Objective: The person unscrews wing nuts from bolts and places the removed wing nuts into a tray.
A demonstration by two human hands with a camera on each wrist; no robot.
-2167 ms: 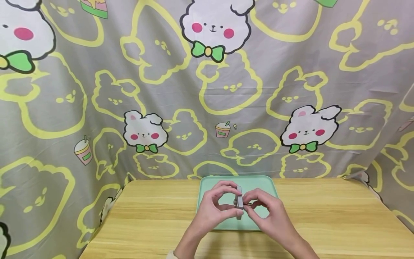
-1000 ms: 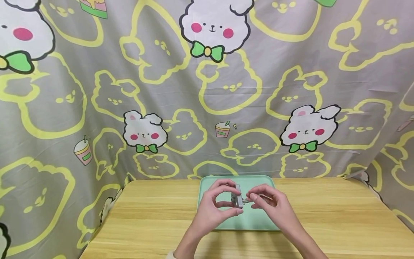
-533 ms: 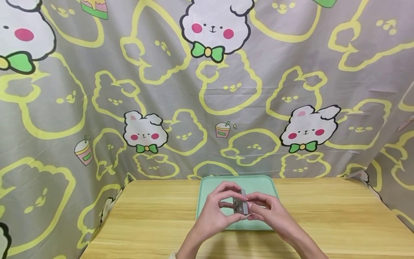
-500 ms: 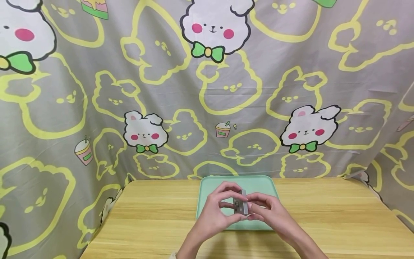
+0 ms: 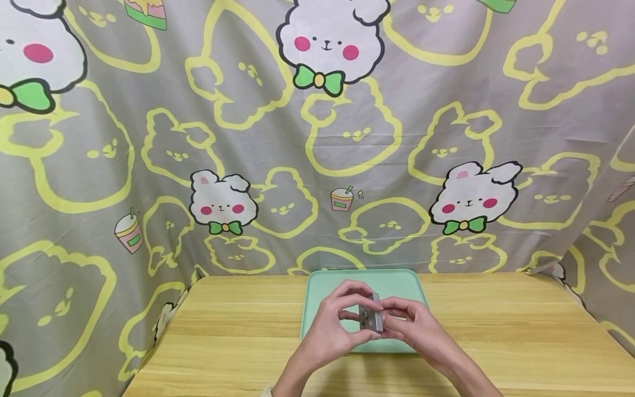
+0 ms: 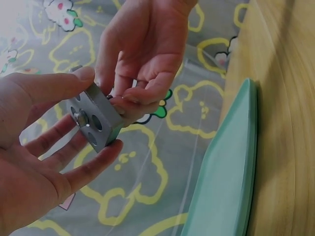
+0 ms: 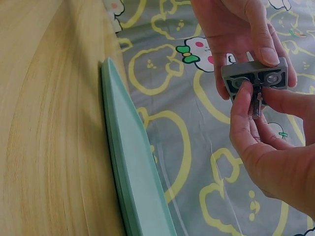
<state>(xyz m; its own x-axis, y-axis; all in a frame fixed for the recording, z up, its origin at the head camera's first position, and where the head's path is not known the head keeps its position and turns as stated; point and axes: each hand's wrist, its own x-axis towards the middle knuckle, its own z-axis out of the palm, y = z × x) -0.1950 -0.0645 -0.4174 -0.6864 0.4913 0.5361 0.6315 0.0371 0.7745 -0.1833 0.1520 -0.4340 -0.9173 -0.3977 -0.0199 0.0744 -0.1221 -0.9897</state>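
Observation:
A grey metal block (image 5: 371, 317) with several round holes is held over the tray by my left hand (image 5: 329, 325), thumb on one edge and fingers on the opposite edge. The round head of a bolt (image 6: 81, 118) sits in its face in the left wrist view. Its threaded shank (image 7: 257, 107) sticks out of the block's hollow back in the right wrist view. My right hand (image 5: 416, 325) pinches the bolt near its base there, with thumb and index finger on either side. Whether a nut lies between those fingertips is hidden.
Beneath the hands lies a light green tray (image 5: 317, 281) on a wooden table (image 5: 238, 325). A grey curtain (image 5: 297, 138) with yellow outlines and white rabbits hangs behind and along the sides.
My right hand drew back from the bolt about a second ago, then closed in on it again. The block has turned its holed face more toward the head camera and shifted slightly right.

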